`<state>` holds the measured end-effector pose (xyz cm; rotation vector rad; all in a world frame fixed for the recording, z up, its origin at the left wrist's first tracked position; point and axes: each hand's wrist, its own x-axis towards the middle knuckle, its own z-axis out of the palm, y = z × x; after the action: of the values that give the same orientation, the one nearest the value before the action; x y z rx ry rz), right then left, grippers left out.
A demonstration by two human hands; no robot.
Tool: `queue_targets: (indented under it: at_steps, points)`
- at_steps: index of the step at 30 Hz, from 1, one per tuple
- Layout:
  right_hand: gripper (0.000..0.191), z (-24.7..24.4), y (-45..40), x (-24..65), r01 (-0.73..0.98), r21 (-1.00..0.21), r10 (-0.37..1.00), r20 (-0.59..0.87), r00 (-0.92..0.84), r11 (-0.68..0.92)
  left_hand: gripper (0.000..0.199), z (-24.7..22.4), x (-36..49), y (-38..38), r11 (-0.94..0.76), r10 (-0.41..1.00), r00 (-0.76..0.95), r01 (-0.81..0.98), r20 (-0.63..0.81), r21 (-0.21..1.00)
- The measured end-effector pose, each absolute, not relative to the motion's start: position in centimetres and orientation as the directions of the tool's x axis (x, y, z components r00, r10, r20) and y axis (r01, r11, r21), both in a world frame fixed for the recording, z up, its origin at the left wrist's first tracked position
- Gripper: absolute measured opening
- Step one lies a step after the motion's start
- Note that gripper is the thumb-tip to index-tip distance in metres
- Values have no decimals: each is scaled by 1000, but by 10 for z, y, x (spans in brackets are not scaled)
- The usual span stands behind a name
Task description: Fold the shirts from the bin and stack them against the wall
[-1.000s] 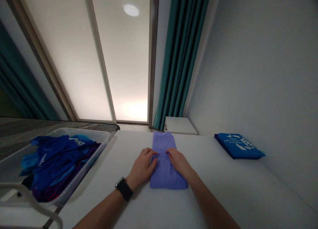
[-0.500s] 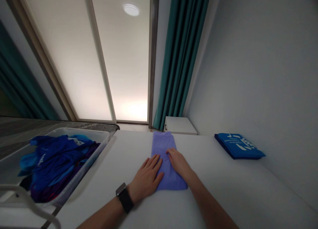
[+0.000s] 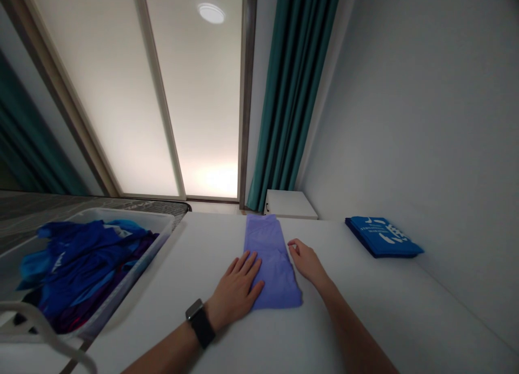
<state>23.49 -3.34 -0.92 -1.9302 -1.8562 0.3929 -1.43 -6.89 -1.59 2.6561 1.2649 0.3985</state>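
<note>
A folded lavender-blue garment (image 3: 272, 266) lies lengthwise on the white table (image 3: 365, 314), its far end near the table's back edge. My left hand (image 3: 237, 288), wearing a black wristwatch (image 3: 199, 323), lies flat with fingers spread, overlapping the garment's left edge. My right hand (image 3: 307, 262) rests on the table just beside the garment's right edge, fingers loosely curled. Neither hand grips anything.
To the left, a white plastic basket (image 3: 156, 239) holds a heap of blue and purple clothes (image 3: 85, 271). A folded blue printed item (image 3: 381, 236) lies at the table's far right, against the wall. A white cabinet (image 3: 290, 204) stands beyond the table.
My right hand has moved off the garment to the right, onto the table. My left hand has slid back toward the garment's left edge since the earliest frame, and the garment's right side now shows.
</note>
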Motion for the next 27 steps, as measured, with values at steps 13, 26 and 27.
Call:
queue_targets:
  at_steps: [13,26,27]
  points:
    - [37,-9,-50,202,991,-98,974,213,-71,93,66,-8,-12,-72,-593,802,589,769,98,239]
    - [50,-22,-92,170,934,-126,937,146,-316,335,63,-23,-13,-71,-626,777,593,765,212,153]
    - [51,-24,-92,171,932,-134,937,152,-316,336,62,-25,-13,-71,-627,774,592,766,224,141]
